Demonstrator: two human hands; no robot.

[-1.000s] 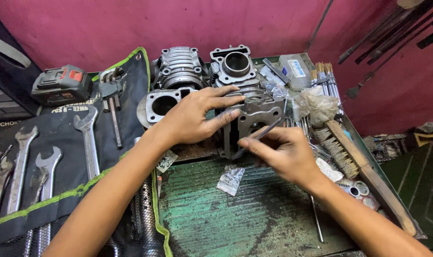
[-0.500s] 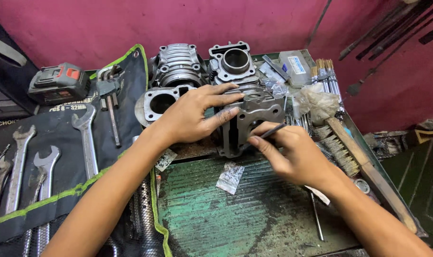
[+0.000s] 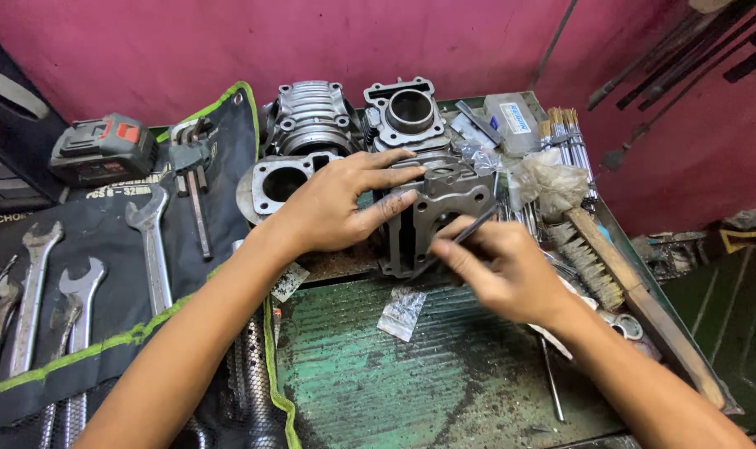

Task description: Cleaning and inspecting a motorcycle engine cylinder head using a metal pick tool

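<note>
A grey metal engine cylinder head (image 3: 448, 195) stands on the green bench (image 3: 444, 374). My left hand (image 3: 340, 204) lies flat on its top and left side, fingers spread, steadying it. My right hand (image 3: 498, 266) is in front of its lower right face and pinches a thin dark metal pick (image 3: 469, 229), which points up and right against the casting. A small crumpled clear plastic bag (image 3: 401, 313) lies on the bench just in front of the head.
Three more finned cylinder parts (image 3: 311, 120) stand behind and left. A dark tool roll (image 3: 103, 274) with several spanners (image 3: 149, 249) covers the left, a power tool battery (image 3: 103, 150) behind it. A wooden wire brush (image 3: 619, 274) and thin brushes lie along the right edge.
My right hand has drawn back slightly toward me and lower, still holding the pick at the casting's front. My left hand has stayed on the cylinder head.
</note>
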